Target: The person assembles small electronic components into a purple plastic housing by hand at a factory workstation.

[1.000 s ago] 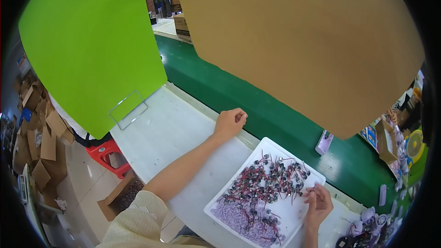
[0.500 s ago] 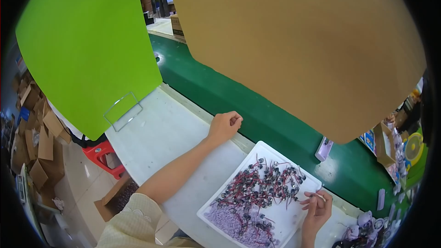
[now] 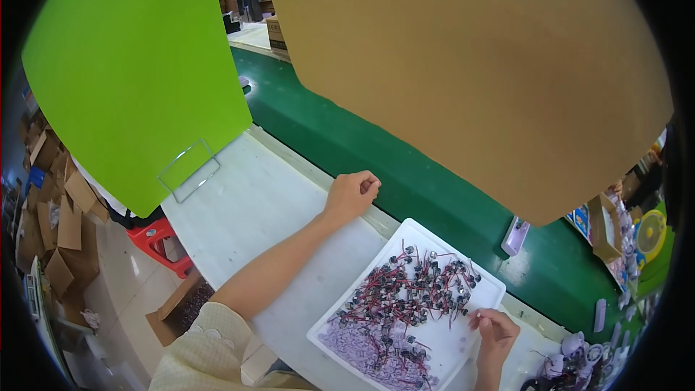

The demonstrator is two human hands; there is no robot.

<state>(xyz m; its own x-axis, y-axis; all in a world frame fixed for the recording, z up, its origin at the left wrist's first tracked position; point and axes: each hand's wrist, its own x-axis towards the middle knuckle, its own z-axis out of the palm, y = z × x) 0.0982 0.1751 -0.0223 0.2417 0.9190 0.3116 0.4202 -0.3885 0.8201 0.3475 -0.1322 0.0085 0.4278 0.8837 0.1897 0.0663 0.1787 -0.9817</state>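
A white tray (image 3: 483, 279) lies on the white table, filled with several small dark parts with red wires (image 3: 409, 291) and a pile of small lilac pieces (image 3: 365, 344) at its near end. My right hand (image 3: 495, 329) rests at the tray's right edge, fingers pinched on a thin wire of one small part. My left hand (image 3: 351, 194) lies loosely closed on the table's far edge beside the green conveyor belt (image 3: 376, 152), holding nothing that I can see.
A lilac part (image 3: 515, 236) stands on the belt beyond the tray. A wire frame (image 3: 188, 170) sits on the table at left. A red stool (image 3: 163, 242) and cardboard boxes (image 3: 61, 224) are on the floor at left. Small parts and boxes crowd the right side.
The view has shifted slightly. My left hand stays at the table's edge, and my right hand keeps working at the tray's right side, a little lower than before.
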